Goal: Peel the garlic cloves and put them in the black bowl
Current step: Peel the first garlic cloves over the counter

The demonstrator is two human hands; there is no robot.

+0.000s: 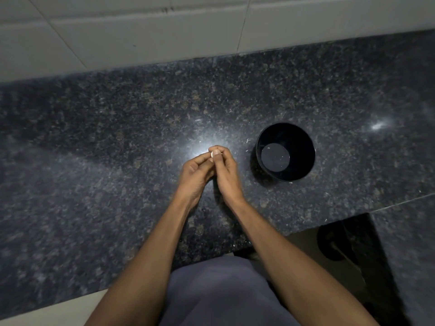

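Note:
A small pale garlic clove [215,152] sits between the fingertips of both hands, above the dark granite counter [117,137]. My left hand [196,171] pinches it from the left with curled fingers. My right hand [224,170] pinches it from the right, thumb on top of the clove. Most of the clove is hidden by the fingers. The black bowl [285,151] stands on the counter just right of my hands; I see no cloves inside it, only a few tiny specks on its bottom.
A grey tiled wall [164,31] runs along the back of the counter. Tiny bits of garlic skin [247,140] lie near the bowl. At the lower right the counter drops to a dark recess with a round drain-like opening [334,243].

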